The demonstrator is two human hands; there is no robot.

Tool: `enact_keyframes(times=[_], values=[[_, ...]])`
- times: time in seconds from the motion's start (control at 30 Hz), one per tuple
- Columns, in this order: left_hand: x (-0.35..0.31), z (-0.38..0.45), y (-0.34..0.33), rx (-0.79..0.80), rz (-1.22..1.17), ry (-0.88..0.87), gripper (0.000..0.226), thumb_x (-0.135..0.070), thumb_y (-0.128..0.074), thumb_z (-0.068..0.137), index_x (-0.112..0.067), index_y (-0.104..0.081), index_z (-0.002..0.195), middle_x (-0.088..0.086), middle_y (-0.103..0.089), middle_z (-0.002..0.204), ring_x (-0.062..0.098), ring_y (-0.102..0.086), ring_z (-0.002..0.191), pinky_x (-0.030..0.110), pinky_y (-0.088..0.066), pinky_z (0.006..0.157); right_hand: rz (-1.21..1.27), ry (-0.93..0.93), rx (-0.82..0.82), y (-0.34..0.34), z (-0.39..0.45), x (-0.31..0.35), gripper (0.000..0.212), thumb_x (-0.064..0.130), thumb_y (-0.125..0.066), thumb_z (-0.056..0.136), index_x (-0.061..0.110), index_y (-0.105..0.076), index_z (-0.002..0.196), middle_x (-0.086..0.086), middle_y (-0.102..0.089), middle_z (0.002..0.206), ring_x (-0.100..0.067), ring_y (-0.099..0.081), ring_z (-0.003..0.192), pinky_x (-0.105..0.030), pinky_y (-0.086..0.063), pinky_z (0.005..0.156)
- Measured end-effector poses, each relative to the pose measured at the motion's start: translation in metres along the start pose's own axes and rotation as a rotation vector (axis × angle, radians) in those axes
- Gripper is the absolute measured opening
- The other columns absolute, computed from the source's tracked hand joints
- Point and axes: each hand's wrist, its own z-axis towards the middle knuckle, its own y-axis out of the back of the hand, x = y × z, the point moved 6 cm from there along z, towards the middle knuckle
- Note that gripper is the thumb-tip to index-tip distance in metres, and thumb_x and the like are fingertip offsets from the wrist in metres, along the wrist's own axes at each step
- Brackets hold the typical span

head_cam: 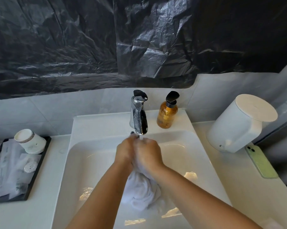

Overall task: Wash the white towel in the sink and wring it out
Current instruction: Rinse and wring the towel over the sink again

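Observation:
The white towel (pixel 140 190) hangs bunched and wet over the white sink basin (pixel 90 162). Its upper end is squeezed between my left hand (pixel 124 152) and my right hand (pixel 148 154), which are pressed together just under the chrome tap (pixel 138 116). A thin stream of water runs from the spout onto my hands. The towel's lower part trails down toward the basin floor between my forearms.
An amber pump bottle (pixel 167 114) stands right of the tap. A white cylindrical dispenser (pixel 240 124) and a green phone (pixel 260 161) sit on the right counter. A black tray (pixel 38 164) with stacked paper cups (pixel 29 141) and wrapped items lies on the left. Black plastic sheeting covers the wall above.

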Motion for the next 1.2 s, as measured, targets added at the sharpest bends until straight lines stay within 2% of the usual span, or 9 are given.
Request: enact_keyframes(times=[0.1,0.2,0.5,0.63,0.77,0.83,0.97,1.07,1.2], values=[[-0.004,-0.005,0.000,0.016,-0.006,0.061,0.028,-0.032,-0.054,0.095,-0.009,-0.065,0.083,0.006,-0.068,0.067,0.024,-0.063,0.067,0.030,-0.047,0.063,-0.058,0.063,0.043,-0.007,-0.017,0.004,0.031,0.029,-0.040,0.098,0.013,-0.067,0.095,-0.007,-0.070,0.093,-0.025,-0.067,0.085,-0.031,-0.053,0.070],[0.005,-0.016,-0.012,0.057,0.028,0.071,0.030,-0.034,-0.056,0.096,-0.011,-0.073,0.088,0.012,-0.071,0.075,0.026,-0.067,0.071,0.031,-0.051,0.067,-0.113,0.040,-0.043,0.017,0.015,0.003,0.022,0.022,-0.049,0.096,0.011,-0.068,0.092,-0.008,-0.070,0.097,-0.027,-0.063,0.092,-0.028,-0.043,0.072],[0.021,-0.022,-0.008,0.153,-0.223,0.211,0.041,-0.042,-0.040,0.100,-0.014,-0.067,0.086,0.010,-0.064,0.073,0.027,-0.063,0.069,0.032,-0.047,0.067,-0.222,0.108,0.010,0.005,-0.002,0.000,0.026,0.032,-0.050,0.096,0.014,-0.069,0.100,-0.009,-0.070,0.099,-0.028,-0.065,0.096,-0.030,-0.050,0.078],[0.004,-0.036,-0.006,0.263,-0.226,0.233,0.058,-0.051,-0.042,0.096,-0.003,-0.073,0.089,0.022,-0.070,0.084,0.034,-0.071,0.072,0.040,-0.050,0.075,0.047,0.056,0.247,0.012,0.026,-0.024,0.051,0.047,-0.046,0.099,0.003,-0.070,0.091,-0.015,-0.074,0.093,-0.027,-0.069,0.087,-0.033,-0.049,0.076],[-0.022,-0.022,0.034,0.086,-0.468,0.084,0.041,-0.052,-0.046,0.099,-0.017,-0.065,0.090,0.013,-0.068,0.082,0.032,-0.065,0.090,0.043,-0.048,0.089,-0.016,0.157,0.529,0.002,0.005,-0.066,0.072,0.069,-0.069,0.067,0.000,-0.061,0.087,-0.004,-0.057,0.079,-0.014,-0.052,0.073,-0.030,-0.041,0.066],[-0.026,-0.018,0.047,0.072,-0.423,0.008,0.035,-0.041,-0.055,0.098,-0.014,-0.069,0.080,0.009,-0.067,0.069,0.026,-0.067,0.075,0.040,-0.051,0.080,-0.086,0.250,0.457,0.006,0.012,-0.069,0.079,0.067,-0.068,0.064,-0.008,-0.051,0.084,-0.005,-0.045,0.076,-0.013,-0.043,0.070,-0.030,-0.034,0.063],[-0.006,-0.021,0.050,0.145,0.021,-0.046,0.013,-0.014,-0.064,0.092,-0.004,-0.070,0.097,0.018,-0.072,0.089,0.027,-0.069,0.078,0.038,-0.057,0.077,0.053,0.280,0.198,0.025,0.021,-0.039,0.055,0.055,-0.060,0.074,0.001,-0.051,0.076,-0.001,-0.045,0.070,-0.014,-0.041,0.068,-0.033,-0.032,0.064],[0.012,-0.026,0.043,0.104,0.337,-0.031,0.021,-0.020,-0.058,0.096,-0.003,-0.070,0.095,0.019,-0.074,0.091,0.026,-0.068,0.073,0.037,-0.056,0.072,0.274,0.241,0.016,0.028,0.016,-0.019,0.041,0.031,-0.061,0.093,0.019,-0.037,0.061,0.009,-0.034,0.055,-0.012,-0.033,0.059,-0.030,-0.026,0.057],[0.011,-0.034,0.017,0.036,0.234,-0.050,0.027,-0.033,-0.045,0.103,-0.016,-0.059,0.087,0.005,-0.064,0.083,0.019,-0.060,0.071,0.029,-0.051,0.066,0.074,0.165,-0.042,0.003,0.019,-0.012,0.035,0.037,-0.057,0.094,0.020,-0.049,0.064,0.007,-0.053,0.064,-0.017,-0.053,0.068,-0.028,-0.035,0.060]])
